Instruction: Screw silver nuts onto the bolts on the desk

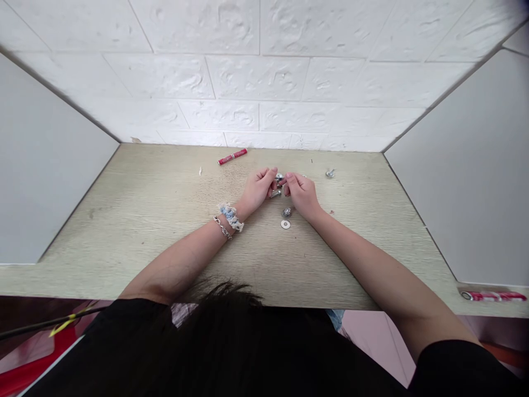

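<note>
Both of my hands meet over the middle of the table, fingers closed in pinches. Between the fingertips is a small shiny metal fastener (pixel 279 177), partly covered; it lies against the thumb and fingers of my left hand (pixel 259 190). My right hand (pixel 302 194) is pinched close beside it, and what its fingers grip is hidden. Just below the fingertips shows a short metal cylinder-like piece (pixel 275 193). Nearer to me, a small metal nut-like part (pixel 287 212) rests on the table, with a flat round washer (pixel 285 224) in front of it.
A wing-nut-shaped metal piece (pixel 330 173) lies to the right on the wooden table (pixel 231 264). A red marker-like tube (pixel 232 156) is near the white brick wall (pixel 231 77). Another red tube (pixel 494 296) lies at the front right edge. Grey panels (pixel 467 165) flank both sides.
</note>
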A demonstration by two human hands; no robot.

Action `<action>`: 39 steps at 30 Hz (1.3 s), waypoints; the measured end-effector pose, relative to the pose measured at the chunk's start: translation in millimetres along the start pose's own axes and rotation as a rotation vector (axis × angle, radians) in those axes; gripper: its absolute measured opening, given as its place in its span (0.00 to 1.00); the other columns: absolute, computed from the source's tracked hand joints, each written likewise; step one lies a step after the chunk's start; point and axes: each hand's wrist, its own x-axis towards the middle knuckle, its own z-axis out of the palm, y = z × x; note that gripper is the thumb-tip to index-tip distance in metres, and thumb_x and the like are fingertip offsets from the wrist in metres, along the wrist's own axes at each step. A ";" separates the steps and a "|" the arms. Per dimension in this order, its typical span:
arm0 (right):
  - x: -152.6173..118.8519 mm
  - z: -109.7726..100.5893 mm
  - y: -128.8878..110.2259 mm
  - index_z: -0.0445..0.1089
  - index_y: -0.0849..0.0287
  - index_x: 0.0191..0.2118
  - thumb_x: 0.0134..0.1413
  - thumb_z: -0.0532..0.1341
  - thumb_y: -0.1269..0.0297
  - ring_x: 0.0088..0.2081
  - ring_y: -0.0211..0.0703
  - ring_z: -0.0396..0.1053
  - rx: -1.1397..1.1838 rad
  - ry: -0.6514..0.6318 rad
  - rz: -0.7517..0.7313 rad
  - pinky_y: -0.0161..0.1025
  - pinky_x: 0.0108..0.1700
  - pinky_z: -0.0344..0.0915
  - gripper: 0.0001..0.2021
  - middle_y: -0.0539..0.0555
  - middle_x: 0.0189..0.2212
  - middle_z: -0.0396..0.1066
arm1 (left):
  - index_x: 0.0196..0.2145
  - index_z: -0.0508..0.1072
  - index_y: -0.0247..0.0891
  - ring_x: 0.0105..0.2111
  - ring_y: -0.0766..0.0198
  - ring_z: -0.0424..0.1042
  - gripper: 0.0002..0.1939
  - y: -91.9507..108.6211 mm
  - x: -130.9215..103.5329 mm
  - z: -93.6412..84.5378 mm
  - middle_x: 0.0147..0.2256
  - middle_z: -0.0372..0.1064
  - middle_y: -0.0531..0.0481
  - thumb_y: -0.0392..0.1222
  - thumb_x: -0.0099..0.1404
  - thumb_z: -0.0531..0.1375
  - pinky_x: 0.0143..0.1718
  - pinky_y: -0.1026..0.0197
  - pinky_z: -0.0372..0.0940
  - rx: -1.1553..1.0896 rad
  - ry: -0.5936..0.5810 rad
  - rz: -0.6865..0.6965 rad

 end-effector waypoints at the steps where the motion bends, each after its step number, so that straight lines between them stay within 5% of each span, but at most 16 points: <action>1: 0.1 0.1 0.2 0.64 0.60 0.27 0.57 0.50 0.38 0.23 0.34 0.59 0.009 0.004 0.002 0.34 0.29 0.58 0.27 0.49 0.18 0.61 | 0.18 0.63 0.34 0.14 0.76 0.56 0.24 -0.3 0.1 0.0 0.14 0.58 0.56 0.51 0.68 0.54 0.20 0.68 0.53 0.000 0.002 -0.002; 6: -1.2 1.1 -0.2 0.62 0.58 0.42 0.55 0.57 0.54 0.23 0.33 0.60 0.018 0.037 -0.037 0.33 0.29 0.58 0.14 0.45 0.21 0.62 | 0.19 0.63 0.34 0.15 0.76 0.56 0.23 0.3 0.3 1.1 0.16 0.59 0.56 0.49 0.68 0.54 0.19 0.67 0.53 -0.019 0.003 -0.006; 10: -2.3 3.1 -0.1 0.64 0.59 0.42 0.51 0.59 0.60 0.24 0.32 0.60 -0.052 0.011 -0.091 0.33 0.31 0.58 0.13 0.47 0.25 0.66 | 0.19 0.63 0.34 0.14 0.76 0.56 0.23 1.5 0.3 2.1 0.16 0.59 0.56 0.49 0.69 0.54 0.19 0.68 0.52 -0.055 0.012 -0.015; 17: -0.5 1.4 0.6 0.68 0.60 0.39 0.54 0.57 0.54 0.23 0.33 0.58 -0.090 0.005 -0.121 0.34 0.30 0.56 0.14 0.47 0.21 0.64 | 0.19 0.63 0.34 0.14 0.76 0.57 0.24 -1.9 2.0 -0.2 0.16 0.60 0.55 0.51 0.68 0.54 0.19 0.68 0.52 -0.043 0.009 0.009; 23: -2.4 -0.6 -2.5 0.61 0.60 0.22 0.61 0.47 0.42 0.22 0.34 0.55 -0.180 -0.025 -0.148 0.35 0.28 0.52 0.28 0.49 0.17 0.57 | 0.18 0.63 0.34 0.15 0.76 0.57 0.24 -1.2 0.6 1.5 0.15 0.59 0.55 0.51 0.68 0.55 0.19 0.68 0.53 -0.021 -0.012 0.013; 29: -4.2 0.1 -3.7 0.59 0.60 0.23 0.61 0.49 0.52 0.22 0.34 0.53 -0.205 0.011 -0.204 0.35 0.28 0.50 0.20 0.48 0.17 0.55 | 0.18 0.63 0.34 0.15 0.76 0.56 0.24 1.5 0.1 2.2 0.15 0.59 0.55 0.47 0.69 0.54 0.20 0.67 0.52 -0.015 -0.009 0.006; 34: -5.4 1.2 -4.7 0.59 0.58 0.35 0.56 0.54 0.60 0.21 0.33 0.52 -0.140 0.059 -0.154 0.33 0.27 0.51 0.07 0.44 0.19 0.55 | 0.18 0.64 0.34 0.15 0.76 0.57 0.23 2.0 -0.3 2.2 0.15 0.59 0.55 0.48 0.69 0.54 0.20 0.68 0.52 -0.024 -0.004 -0.009; 39: -4.9 2.7 -1.8 0.60 0.58 0.40 0.53 0.55 0.63 0.22 0.33 0.54 -0.142 0.026 -0.161 0.32 0.29 0.53 0.09 0.43 0.19 0.55 | 0.19 0.63 0.34 0.15 0.75 0.56 0.23 0.8 0.3 2.3 0.16 0.60 0.55 0.48 0.68 0.54 0.19 0.66 0.52 -0.048 0.003 -0.003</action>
